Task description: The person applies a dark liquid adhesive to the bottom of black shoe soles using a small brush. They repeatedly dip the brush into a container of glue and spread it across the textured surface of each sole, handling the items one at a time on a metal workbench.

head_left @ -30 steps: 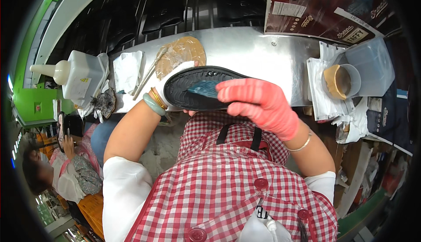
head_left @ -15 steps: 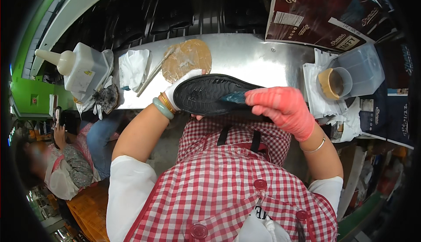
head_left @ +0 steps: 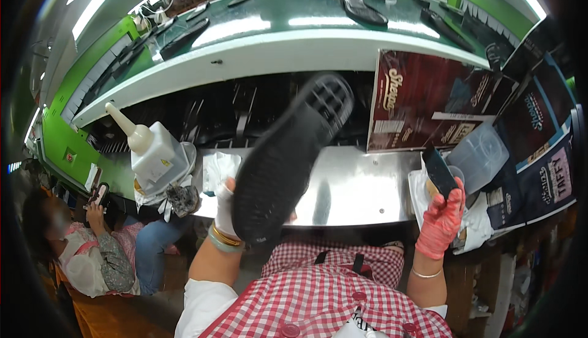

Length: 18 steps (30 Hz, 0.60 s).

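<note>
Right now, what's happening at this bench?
A person in a red checked shirt stands at a metal bench. The left hand, in a white glove, holds up a black shoe sole, tread facing the camera. The right hand, in a red glove, holds a dark flat tool over a small cup. A white squeeze bottle stands to the left.

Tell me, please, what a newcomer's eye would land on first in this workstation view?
First, the black shoe sole, tread up, held in the left hand over the steel bench. Next, the right hand in a pink glove at the bench's right end, gripping a dark flat tool. A white squeeze bottle stands at left.
</note>
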Tool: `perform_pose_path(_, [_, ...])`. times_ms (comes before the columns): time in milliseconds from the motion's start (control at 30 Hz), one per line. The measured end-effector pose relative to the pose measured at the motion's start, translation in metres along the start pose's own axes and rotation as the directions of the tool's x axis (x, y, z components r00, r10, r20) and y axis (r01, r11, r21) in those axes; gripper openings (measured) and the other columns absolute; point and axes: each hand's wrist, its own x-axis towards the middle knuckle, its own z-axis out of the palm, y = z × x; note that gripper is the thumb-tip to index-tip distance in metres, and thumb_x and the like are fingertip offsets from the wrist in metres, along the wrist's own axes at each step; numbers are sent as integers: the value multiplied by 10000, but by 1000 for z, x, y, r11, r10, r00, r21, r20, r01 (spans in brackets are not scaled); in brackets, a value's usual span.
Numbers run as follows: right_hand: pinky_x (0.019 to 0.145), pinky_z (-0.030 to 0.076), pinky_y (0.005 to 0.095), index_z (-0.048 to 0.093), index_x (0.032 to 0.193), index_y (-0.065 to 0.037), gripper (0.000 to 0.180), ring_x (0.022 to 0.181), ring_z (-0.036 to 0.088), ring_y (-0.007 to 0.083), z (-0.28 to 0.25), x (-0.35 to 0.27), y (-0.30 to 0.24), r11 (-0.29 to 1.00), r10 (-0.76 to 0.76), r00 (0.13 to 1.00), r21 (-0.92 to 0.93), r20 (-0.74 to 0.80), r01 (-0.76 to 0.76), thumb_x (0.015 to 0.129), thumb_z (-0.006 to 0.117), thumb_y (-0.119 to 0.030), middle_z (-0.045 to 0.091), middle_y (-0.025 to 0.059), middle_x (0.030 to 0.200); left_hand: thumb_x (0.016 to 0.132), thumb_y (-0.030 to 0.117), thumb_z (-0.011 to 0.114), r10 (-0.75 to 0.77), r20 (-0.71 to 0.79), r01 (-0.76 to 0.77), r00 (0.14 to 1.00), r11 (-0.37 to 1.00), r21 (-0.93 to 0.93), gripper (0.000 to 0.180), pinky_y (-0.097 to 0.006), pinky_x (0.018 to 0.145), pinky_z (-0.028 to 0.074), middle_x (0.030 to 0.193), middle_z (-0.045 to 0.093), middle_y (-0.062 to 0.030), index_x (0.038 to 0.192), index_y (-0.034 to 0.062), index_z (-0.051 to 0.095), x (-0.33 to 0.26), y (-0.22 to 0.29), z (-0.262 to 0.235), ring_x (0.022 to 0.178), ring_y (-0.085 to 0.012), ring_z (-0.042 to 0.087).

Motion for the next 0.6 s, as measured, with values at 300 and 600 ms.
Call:
perform_pose_path(300, [637, 446, 194, 520, 1235, -28, 360, 706, 555, 90, 22, -14, 33, 975, -28, 1000, -220, -8, 26, 963, 543, -262, 612, 46, 867, 944, 547, 387, 148, -186, -111, 971, 974, 196, 701, -477, 774, 549, 1222, 485, -281, 1331, -32, 309, 201, 73, 32, 930, -399, 619])
perform_pose_path(600, [616, 487, 216, 536, 1225, -11, 356, 779, 639, 132, -40, -16, 46, 901, -123, 988, -408, 89, 149, 966, 527, -255, 656, 125, 961, 811, 345, 637, 656, 535, 400, 533, -752, 523, 590, -405, 1036, 350, 1258, 526, -216, 1250, -25, 502, 195, 252, -105, 1225, -344, 448])
